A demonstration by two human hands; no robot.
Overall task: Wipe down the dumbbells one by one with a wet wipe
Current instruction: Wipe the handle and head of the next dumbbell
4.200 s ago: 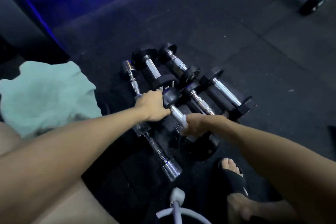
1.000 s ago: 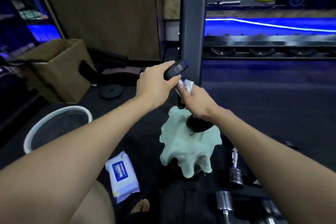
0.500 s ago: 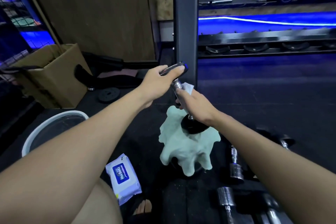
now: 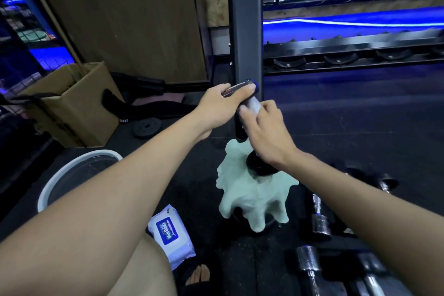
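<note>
Presently, one dumbbell [image 4: 249, 113] stands tilted near the scene's middle, its lower black head [image 4: 260, 167] resting on a pale green cloth [image 4: 254, 197] draped over a dark object on the floor. The left hand [image 4: 223, 106] grips the upper head, fingers curled over its top edge. The right hand [image 4: 266, 130] is wrapped round the handle just below, fingers and thumb pinching a white wet wipe [image 4: 253, 105] against the bar; only a small part of the wipe shows between the fingers.

On the floor [image 4: 348, 127], to the right of the cloth, further dumbbells lie: a chrome-ended one [image 4: 319, 221] near the cloth, and two more [image 4: 310, 264] at the near right edge, partly cut off by the frame and by the right forearm.

A wet wipe pack [image 4: 171, 235], white with a blue label, lies flat on the floor at near left of the cloth. A white-rimmed basin [image 4: 62, 178] sits further left, partly hidden by the left forearm. A cardboard box [image 4: 69, 103] stands at far left, open at the top. A small black weight plate [image 4: 147, 127] lies on the floor between box and dumbbell. A dark upright post [image 4: 245, 31] rises directly behind the hands, with an empty-saddled rack shelf [image 4: 348, 55] extending to the right. Toes [image 4: 198, 276] in a dark sandal show at the near edge.
</note>
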